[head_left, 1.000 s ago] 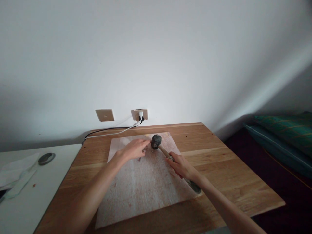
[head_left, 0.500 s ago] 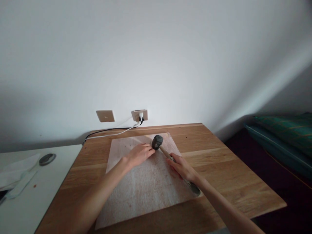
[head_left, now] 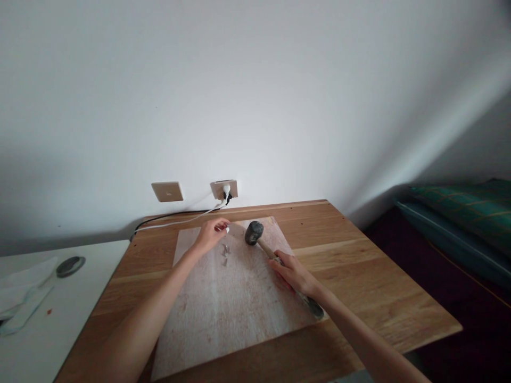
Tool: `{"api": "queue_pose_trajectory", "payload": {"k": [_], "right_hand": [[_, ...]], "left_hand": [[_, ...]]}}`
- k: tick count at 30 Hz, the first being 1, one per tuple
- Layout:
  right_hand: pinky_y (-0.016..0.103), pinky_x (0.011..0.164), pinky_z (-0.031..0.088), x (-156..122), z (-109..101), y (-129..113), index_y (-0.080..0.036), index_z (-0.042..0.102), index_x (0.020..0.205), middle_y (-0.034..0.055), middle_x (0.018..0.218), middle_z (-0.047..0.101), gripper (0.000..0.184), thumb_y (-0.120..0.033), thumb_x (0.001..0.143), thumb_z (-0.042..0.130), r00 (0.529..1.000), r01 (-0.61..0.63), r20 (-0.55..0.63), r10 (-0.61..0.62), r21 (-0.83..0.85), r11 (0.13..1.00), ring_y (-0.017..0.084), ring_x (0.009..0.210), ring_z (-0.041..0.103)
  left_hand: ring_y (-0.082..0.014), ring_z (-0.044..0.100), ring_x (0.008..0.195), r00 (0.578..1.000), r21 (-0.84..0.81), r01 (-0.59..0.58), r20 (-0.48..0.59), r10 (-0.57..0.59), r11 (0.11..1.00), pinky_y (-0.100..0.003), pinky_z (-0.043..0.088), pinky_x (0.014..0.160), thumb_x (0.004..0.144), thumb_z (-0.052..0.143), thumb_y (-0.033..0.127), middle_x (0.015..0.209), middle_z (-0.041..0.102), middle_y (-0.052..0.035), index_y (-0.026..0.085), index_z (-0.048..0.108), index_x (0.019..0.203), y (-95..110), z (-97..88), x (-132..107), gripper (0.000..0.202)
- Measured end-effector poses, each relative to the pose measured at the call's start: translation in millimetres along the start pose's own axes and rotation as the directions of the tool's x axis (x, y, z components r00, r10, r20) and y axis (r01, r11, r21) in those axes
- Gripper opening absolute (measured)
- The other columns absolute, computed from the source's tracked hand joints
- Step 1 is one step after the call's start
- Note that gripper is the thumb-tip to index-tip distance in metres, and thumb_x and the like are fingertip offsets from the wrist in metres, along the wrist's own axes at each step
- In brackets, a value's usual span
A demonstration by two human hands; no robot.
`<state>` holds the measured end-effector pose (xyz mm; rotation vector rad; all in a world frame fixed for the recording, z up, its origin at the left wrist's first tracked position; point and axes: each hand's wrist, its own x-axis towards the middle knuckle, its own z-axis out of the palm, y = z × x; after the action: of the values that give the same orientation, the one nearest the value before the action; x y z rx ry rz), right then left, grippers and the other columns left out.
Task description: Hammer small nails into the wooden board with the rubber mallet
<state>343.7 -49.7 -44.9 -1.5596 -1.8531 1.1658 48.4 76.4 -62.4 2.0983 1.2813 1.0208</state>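
Note:
My right hand [head_left: 291, 271] is wrapped round the wooden handle of a rubber mallet [head_left: 254, 233]. The mallet's dark head is over the upper part of a pale, worn board [head_left: 223, 319]. Near the board's far edge, my left hand [head_left: 211, 234] is closed, with a small white piece [head_left: 227, 230] pinched at its fingertips; its exact kind is too small to tell. Several small pale fragments [head_left: 225, 250] lie on the board just below that hand, left of the mallet head.
Beneath the board is a wooden table [head_left: 371, 271] set against the wall. A socket [head_left: 223, 189] with plugs and cables is behind it. On the left, a white table [head_left: 80, 298] carries a dark round object [head_left: 71, 266]. Green bedding [head_left: 459, 207] lies at right.
My left hand has moved left and away from the mallet head, carrying a small white piece. The pale fragments now show on the board. The right hand keeps its grip on the mallet.

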Motion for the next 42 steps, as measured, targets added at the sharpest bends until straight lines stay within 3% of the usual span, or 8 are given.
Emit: {"api": "queue_pose_trajectory", "payload": {"k": [11,21,29,42], "right_hand": [[0.023,0.047,0.032,-1,0,-1,-0.026,0.047,0.084,-0.0098,0.051,0.048,0.027,-0.044,0.103,0.051,1.000,-0.007,-0.003,0.008,0.018,1.000,0.011,0.043,0.045],[0.022,0.046,0.032,1,0,0,-0.025,0.045,0.084,-0.0104,0.051,0.047,0.025,-0.040,0.104,0.049,1.000,-0.010,0.007,0.009,0.032,0.999,0.010,0.041,0.043],[0.022,0.046,0.032,0,0,-2,-0.026,0.045,0.084,-0.0111,0.048,0.046,0.025,-0.040,0.104,0.048,1.000,-0.018,0.010,0.017,0.019,1.000,0.010,0.039,0.043],[0.022,0.046,0.033,0,0,-3,-0.026,0.042,0.082,-0.0114,0.045,0.046,0.025,-0.036,0.105,0.045,1.000,-0.006,0.012,0.006,0.001,1.000,0.011,0.039,0.043]], "left_hand": [[-0.0182,0.072,0.076,0.991,0.056,-0.029,0.134,0.021,0.998,-0.026,0.053,0.073,0.084,0.064,0.011,0.083,0.077,-0.0029,0.019,0.075,0.090,11,13.1,-1,0.015],[-0.0186,0.069,0.077,0.994,0.151,-0.030,0.112,0.013,0.988,-0.027,0.052,0.076,0.081,0.066,0.010,0.081,0.073,-0.0023,0.020,0.072,0.085,18,13.0,-3,0.012],[-0.0187,0.069,0.078,0.996,0.124,-0.037,0.081,0.027,0.992,-0.029,0.053,0.076,0.081,0.063,0.009,0.083,0.073,-0.0020,0.021,0.069,0.091,19,16.4,-4,0.017],[-0.0165,0.065,0.072,1.000,0.056,0.009,0.011,-0.010,0.998,-0.027,0.050,0.073,0.078,0.066,0.007,0.075,0.067,0.0002,0.019,0.067,0.077,14,25.4,-5,0.013]]}}
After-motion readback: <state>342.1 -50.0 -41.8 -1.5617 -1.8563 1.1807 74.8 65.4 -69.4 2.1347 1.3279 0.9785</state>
